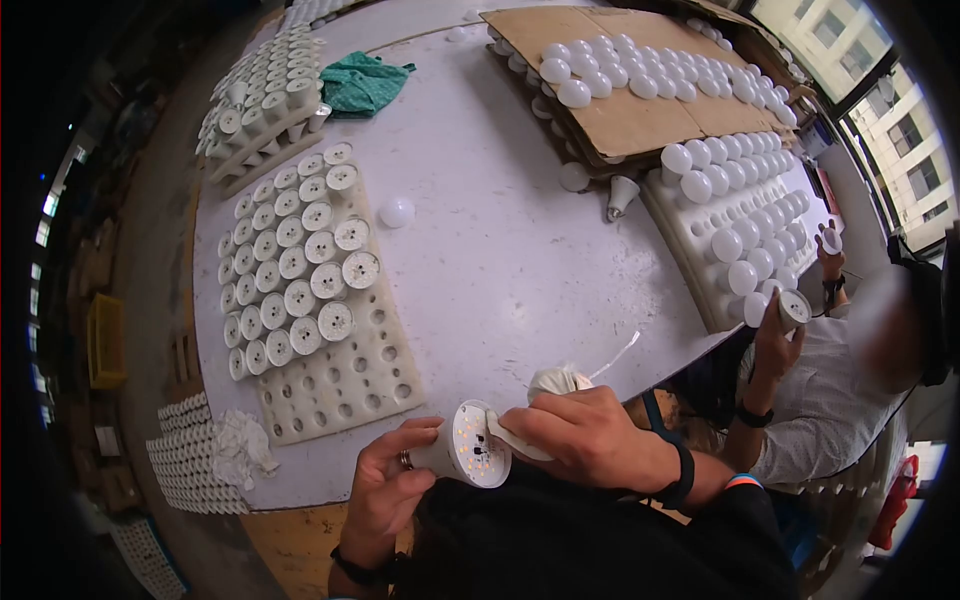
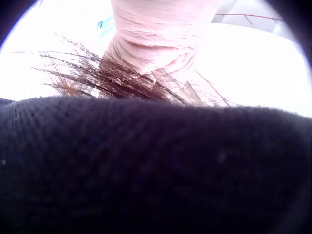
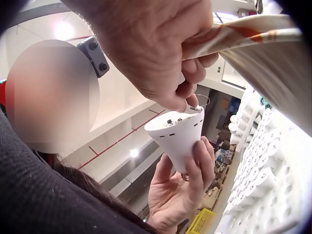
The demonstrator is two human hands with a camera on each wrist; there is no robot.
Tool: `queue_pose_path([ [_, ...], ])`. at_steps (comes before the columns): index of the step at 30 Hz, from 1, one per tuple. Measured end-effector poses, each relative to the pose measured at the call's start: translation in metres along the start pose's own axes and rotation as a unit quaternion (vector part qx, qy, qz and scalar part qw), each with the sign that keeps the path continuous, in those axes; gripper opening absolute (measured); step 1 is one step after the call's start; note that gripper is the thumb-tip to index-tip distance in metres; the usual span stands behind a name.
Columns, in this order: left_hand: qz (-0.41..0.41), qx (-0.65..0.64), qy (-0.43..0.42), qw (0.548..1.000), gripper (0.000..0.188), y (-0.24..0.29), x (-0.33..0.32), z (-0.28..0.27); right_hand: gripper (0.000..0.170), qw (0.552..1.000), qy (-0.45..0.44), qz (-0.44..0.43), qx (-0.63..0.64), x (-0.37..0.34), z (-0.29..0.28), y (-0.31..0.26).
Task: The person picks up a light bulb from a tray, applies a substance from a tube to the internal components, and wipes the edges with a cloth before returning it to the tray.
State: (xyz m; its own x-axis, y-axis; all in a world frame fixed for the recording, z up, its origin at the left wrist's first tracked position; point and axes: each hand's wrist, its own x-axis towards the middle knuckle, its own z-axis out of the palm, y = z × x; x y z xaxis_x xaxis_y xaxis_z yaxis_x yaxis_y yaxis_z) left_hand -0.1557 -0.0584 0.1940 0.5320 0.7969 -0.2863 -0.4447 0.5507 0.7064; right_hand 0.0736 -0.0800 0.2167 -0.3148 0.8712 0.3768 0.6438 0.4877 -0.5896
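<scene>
Bulb housing (image 1: 466,452) — white, tapered, yellow-dotted within — is gripped by left hand (image 1: 388,482), right hand (image 1: 592,437) clutching a pouch (image 3: 258,35)

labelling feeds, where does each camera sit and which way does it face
Head: on the head, facing forward and down at the white table; left hand, right hand and black clothing show.
Left wrist: on that wrist, aimed at its work, mostly blocked by dark fabric; bare skin shows.
Right wrist: on that wrist, looking past the right hand at the left gripping a white cone-shaped lamp housing.
Head and right wrist show both hands and that housing.
</scene>
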Motion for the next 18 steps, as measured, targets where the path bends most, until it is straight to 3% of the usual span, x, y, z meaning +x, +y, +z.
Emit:
queue_pose_path([
  [10, 0.107, 0.094, -0.012, 0.99, 0.02, 0.002, 0.0063, 0.0029, 0.026, 0.998, -0.02, 0.026, 0.052, -0.0007, -0.001, -0.0019],
  [18, 0.193, 0.106, -0.024, 0.975, 0.018, -0.0049, 0.0084, -0.0043, 0.019, 0.989, -0.025, 0.057, 0.134, -0.0015, 0.0005, -0.0043],
])
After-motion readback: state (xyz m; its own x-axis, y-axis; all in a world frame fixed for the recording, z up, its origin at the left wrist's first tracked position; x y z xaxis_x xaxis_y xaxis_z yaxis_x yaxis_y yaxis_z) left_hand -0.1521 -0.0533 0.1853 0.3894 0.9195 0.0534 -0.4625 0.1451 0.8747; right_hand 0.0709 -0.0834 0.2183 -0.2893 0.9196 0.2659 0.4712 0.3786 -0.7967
